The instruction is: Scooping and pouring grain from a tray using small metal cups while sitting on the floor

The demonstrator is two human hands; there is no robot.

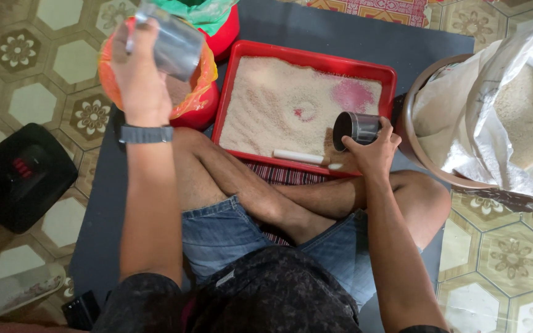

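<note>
Left hand (136, 74): raised, seen from the back, grip closed around a metal cup (171, 42) tilted above an orange-lined red bowl (202, 105); fingers wrapped out of sight behind the cup; cup mouth turned away, contents not visible; the upper edge blurred and nearly cut off by the frame top; dark wristwatch (145, 133) just below the grip

Right hand (374, 151): grip closed around a second metal cup (356, 128), held on its side with the dark mouth facing left; inside too dark to make out; fingertips partly hidden behind the cup wall

Red tray (306, 54): directly under and left of the right grip, holding a spread layer of pale grain (266, 111); a pinkish patch in the grain just above the right grip, nature unclear; a white stick-like object (300, 156) lying along the near rim, left of the right grip, its kind not determinable

Second red bowl (226, 31): beyond the left grip, with green plastic lining, mostly cut off at the top

Sack of grain (513, 111): right of the right grip, clear plastic folded open inside a round brown basin (414, 142); cut off at the right edge

Black box-shaped object (23, 176): on the tiled floor, well left of and below the left grip; detail indistinct

Crossed bare legs and denim shorts below both grips, on a dark mat (316, 28)
</note>
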